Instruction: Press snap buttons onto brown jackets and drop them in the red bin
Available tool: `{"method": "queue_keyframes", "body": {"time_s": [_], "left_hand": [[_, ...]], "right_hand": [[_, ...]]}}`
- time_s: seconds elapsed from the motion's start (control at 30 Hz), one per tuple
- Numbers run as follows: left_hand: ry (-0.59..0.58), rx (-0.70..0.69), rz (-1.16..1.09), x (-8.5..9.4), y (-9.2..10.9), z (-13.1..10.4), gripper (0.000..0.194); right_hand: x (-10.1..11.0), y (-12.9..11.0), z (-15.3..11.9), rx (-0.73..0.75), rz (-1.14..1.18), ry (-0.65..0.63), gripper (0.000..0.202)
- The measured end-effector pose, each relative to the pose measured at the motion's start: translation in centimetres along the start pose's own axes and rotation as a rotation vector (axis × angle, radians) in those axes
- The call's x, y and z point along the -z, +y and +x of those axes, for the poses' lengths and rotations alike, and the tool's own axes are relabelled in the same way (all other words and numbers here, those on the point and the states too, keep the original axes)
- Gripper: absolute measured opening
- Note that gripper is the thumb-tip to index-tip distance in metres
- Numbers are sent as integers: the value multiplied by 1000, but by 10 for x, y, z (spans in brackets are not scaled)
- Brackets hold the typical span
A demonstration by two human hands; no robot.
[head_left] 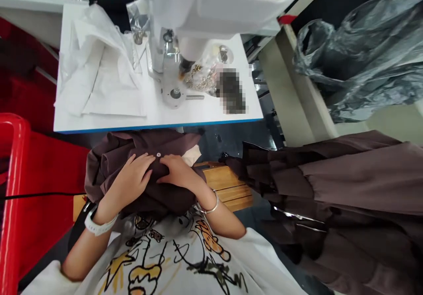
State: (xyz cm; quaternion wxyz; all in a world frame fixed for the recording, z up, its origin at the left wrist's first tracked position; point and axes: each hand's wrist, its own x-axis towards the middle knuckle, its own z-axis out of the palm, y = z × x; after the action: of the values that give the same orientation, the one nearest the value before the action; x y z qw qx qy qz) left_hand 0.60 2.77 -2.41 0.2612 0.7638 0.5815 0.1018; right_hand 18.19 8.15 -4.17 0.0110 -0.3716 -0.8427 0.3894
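A dark brown garment (172, 198) lies bunched across my lap, with a small white button (158, 154) showing on it. My left hand (135, 178), with a white watch on the wrist, rests on the cloth left of the button, fingers stretched and thumb apart. From the other side, my right hand (176, 169), a bracelet on its wrist, lies on the same cloth. Its fingertips are close to the button and its thumb stands apart from them. A pale piece (193, 155) pokes out beyond my right hand. Any folds beneath the palms are hidden.
Ahead stands a white machine (228, 15) on a white table (158, 121) with a blue edge. White paper (109, 83), a spring (194, 97) and bagged metal parts (201, 79) lie there. A red bin (53, 189) is left; more brown garments (357, 180) hang right.
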Motion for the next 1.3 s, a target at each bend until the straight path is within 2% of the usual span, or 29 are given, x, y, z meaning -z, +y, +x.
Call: {"method": "queue_keyframes", "body": {"time_s": [0.1,0.2,0.27,0.37,0.4,0.43,0.47,0.5,0.63,0.7,0.77,0.87,1.0,1.1,1.2,1.3], "left_hand": [[-53,0,-145,3,0,9,26],[-64,23,-320,15,1,12,27],[-114,74,-446,25,7,11,29],[-255,110,-623,31,13,9,30],[-307,112,-663,28,12,9,29],[-350,115,-687,23,10,10,27],[-381,124,-695,16,5,12,25],[-396,142,-689,7,0,13,24],[-324,228,-610,-30,-20,19,21],[-284,237,-597,-40,-25,20,23],[-268,240,-615,-42,-27,19,24],[-261,253,-678,-39,-29,19,26],[-278,303,-821,-32,-29,21,28],[-304,349,-889,-29,-28,24,31],[-319,365,-897,-31,-28,25,32],[-346,365,-916,-34,-30,27,34]], "right_hand": [[18,0,-7,69,115,-28,37],[37,2,-15,94,344,-103,21],[48,4,-18,105,461,-174,20],[58,10,-23,78,404,-408,26],[62,13,-23,54,346,-457,24],[65,16,-23,24,297,-449,20],[69,19,-22,-9,270,-372,17],[75,23,-19,-41,266,-230,18],[103,41,10,-135,196,563,28],[115,52,30,-187,85,795,34],[121,63,47,-228,6,869,35],[120,74,61,-259,36,936,28],[113,81,60,-259,88,1027,15],[113,79,54,-262,125,1066,11],[116,66,53,-243,435,1092,11],[119,42,60,-139,926,924,13]]}}
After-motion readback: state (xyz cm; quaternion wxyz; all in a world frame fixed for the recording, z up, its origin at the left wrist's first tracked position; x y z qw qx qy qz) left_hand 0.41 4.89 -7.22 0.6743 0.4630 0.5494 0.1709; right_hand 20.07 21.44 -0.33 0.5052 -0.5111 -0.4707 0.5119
